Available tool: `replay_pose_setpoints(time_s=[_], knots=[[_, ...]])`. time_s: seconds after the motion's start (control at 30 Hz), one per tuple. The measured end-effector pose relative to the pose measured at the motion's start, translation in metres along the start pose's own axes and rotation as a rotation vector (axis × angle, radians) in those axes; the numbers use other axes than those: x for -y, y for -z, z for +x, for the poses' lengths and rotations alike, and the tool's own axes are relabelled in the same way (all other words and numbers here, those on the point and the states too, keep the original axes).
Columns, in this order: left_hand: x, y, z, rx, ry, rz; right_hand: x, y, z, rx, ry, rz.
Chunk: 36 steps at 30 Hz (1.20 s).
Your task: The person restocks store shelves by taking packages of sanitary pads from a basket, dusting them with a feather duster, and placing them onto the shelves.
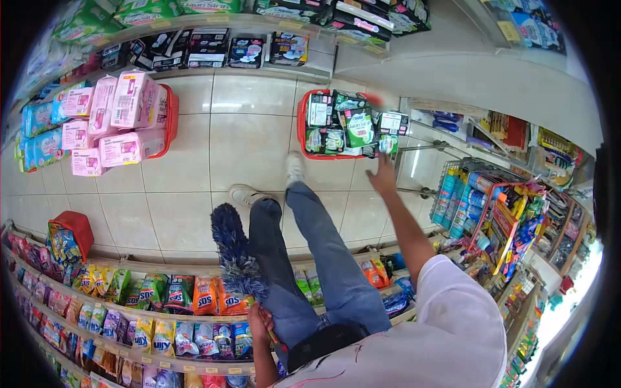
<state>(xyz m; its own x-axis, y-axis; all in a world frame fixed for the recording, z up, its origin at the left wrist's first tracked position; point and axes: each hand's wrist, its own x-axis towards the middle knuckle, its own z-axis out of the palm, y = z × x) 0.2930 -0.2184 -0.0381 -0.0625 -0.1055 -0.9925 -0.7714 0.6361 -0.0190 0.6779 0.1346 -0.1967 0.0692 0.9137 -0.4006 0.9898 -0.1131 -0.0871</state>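
My left hand is closed round the handle of a fluffy blue duster, whose head points up beside my legs. My right hand reaches forward with its fingers apart, holding nothing, just below the right corner of a red basket on the floor. Black and green packs fill that basket, and a few stick out over its right side. Whether my fingertips touch the nearest small green pack is hard to tell.
Another red basket stands on the left, with pink packs and blue packs beside it. A red bin is at lower left. Shelves of pouches run behind me; a wire rack stands right.
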Motion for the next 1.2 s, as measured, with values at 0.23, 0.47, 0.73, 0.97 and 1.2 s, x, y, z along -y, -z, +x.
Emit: replay_pose_setpoints(time_s=[0.23, 0.47, 0.73, 0.97, 1.2], knots=[[0.061, -0.053, 0.001, -0.039, 0.076, 0.037, -0.058, 0.044, 0.125, -0.046, 0.026, -0.341], [0.125, -0.114, 0.0, -0.1, 0.036, 0.017, -0.077, 0.033, 0.17, 0.121, 0.206, -0.57], [0.135, -0.148, -0.017, -0.099, 0.003, -0.008, -0.102, 0.062, 0.165, -0.019, 0.313, -0.387], [0.097, -0.141, -0.049, -0.016, -0.116, 0.157, -0.115, 0.17, 0.091, -0.063, -0.124, 0.255], [0.036, -0.077, -0.124, -0.032, -0.483, 0.746, -0.053, 0.267, -0.102, 0.269, -0.361, 2.064]])
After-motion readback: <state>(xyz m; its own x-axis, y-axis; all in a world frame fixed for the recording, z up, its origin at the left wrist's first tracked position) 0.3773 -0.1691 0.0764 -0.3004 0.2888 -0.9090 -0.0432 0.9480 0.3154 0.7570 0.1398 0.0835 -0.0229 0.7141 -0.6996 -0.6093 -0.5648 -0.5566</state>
